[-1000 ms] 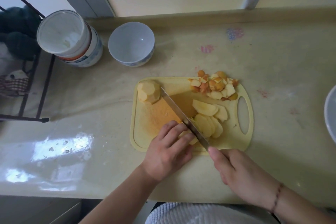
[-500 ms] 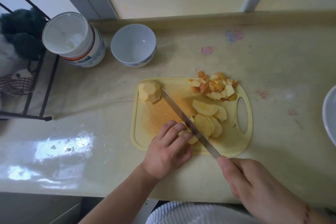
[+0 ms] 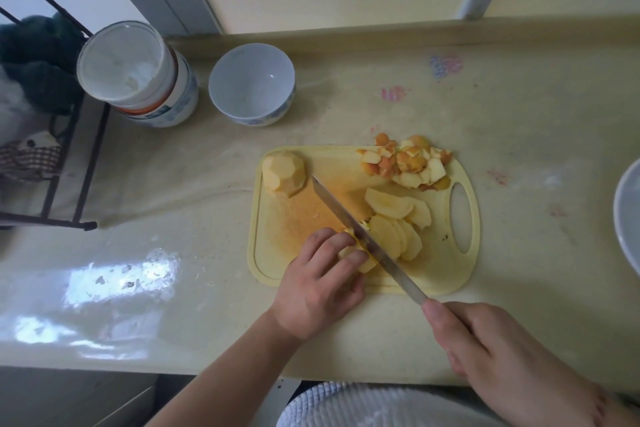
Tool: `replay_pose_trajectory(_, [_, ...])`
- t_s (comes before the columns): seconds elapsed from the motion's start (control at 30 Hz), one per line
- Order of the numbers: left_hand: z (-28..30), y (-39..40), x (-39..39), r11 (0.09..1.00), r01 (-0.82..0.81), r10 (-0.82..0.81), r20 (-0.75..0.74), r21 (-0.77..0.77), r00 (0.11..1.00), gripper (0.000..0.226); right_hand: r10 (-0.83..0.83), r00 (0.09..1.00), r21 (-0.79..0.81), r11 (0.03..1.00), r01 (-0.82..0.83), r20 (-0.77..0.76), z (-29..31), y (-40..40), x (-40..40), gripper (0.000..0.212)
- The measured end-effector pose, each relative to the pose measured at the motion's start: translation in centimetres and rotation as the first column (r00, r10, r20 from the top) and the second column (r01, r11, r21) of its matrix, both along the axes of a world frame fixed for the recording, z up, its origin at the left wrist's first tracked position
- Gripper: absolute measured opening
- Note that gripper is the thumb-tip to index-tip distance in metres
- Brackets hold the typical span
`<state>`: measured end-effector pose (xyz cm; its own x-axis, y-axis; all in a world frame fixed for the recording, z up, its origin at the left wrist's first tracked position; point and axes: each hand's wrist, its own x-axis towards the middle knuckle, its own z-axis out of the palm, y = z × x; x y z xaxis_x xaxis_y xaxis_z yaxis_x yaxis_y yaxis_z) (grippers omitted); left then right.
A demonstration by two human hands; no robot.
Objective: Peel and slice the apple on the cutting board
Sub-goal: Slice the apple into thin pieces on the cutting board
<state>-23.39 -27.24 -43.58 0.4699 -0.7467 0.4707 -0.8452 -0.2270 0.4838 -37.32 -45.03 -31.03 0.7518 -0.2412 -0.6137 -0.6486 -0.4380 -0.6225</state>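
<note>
a glossy cream countertop (image 3: 519, 121) with faint pink and blue stains carries 1 yellow cutting board (image 3: 446, 274) near its front edge. at the back left stand 1 white bowl (image 3: 251, 85) and 1 stack of tubs (image 3: 138, 73), just beside each other. 1 white dish (image 3: 628, 218) shows at the right edge.

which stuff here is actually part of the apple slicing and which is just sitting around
In use: cutting board, knife, apple piece held by the left hand, right hand on the knife, cut slices, peeled half, peel scraps.

Lying about: white bowl, jar, wire rack.
</note>
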Motion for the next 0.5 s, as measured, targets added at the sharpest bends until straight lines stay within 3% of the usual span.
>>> replay_pose_trajectory(0.33, [-0.3, 0.1, -0.1, 1.0, 0.001, 0.0, -0.026, 0.029, 1.0, 0.028, -0.005, 1.0, 0.015, 1.0, 0.005, -0.027, -0.9, 0.0, 0.0, 0.081])
replay_pose_trajectory(0.5, [-0.1, 0.1, -0.1, 1.0, 0.003, -0.003, -0.024, 0.015, 1.0, 0.033, 0.007, 0.999, 0.017, 1.0, -0.007, -0.034, -1.5, 0.2, 0.7, 0.068])
